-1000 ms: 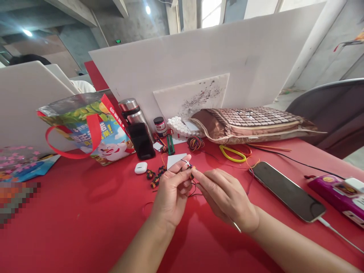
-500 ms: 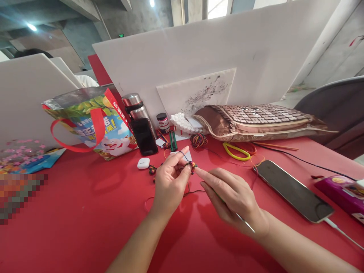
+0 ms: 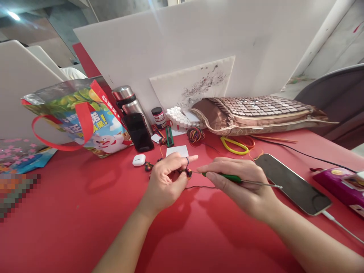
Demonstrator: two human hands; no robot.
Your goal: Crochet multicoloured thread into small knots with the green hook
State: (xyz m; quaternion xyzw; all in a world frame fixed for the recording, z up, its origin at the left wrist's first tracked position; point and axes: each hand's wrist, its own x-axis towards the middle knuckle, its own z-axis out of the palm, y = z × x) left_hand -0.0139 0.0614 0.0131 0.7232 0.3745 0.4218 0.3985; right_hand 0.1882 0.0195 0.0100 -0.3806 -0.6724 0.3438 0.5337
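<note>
My left hand point(image 3: 167, 182) pinches a small piece of multicoloured crochet work point(image 3: 188, 173) between thumb and fingers. A dark strand of yarn loops over its raised index finger. In my right hand point(image 3: 241, 185) is a crochet hook with a green grip point(image 3: 231, 177), held like a pen; its thin tip points left at the crochet work. Whether the tip touches the stitches is too small to tell. More of the knotted multicoloured yarn point(image 3: 148, 166) lies left of my left hand, partly behind it. A dark strand runs across the table under the hands.
Behind my hands lie a yarn ball point(image 3: 196, 134), a white card point(image 3: 178, 150), a green cutter point(image 3: 170, 136) and yellow-handled scissors point(image 3: 234, 146). A white earbud case point(image 3: 138, 160), a leaning phone point(image 3: 138, 132) and a bag point(image 3: 99, 132) stand left. Another phone point(image 3: 292, 184) lies right.
My right hand has turned so the hook lies nearly level, its green grip now showing. The left hand has shifted slightly left and down in view, with its index finger pointing more to the right.
</note>
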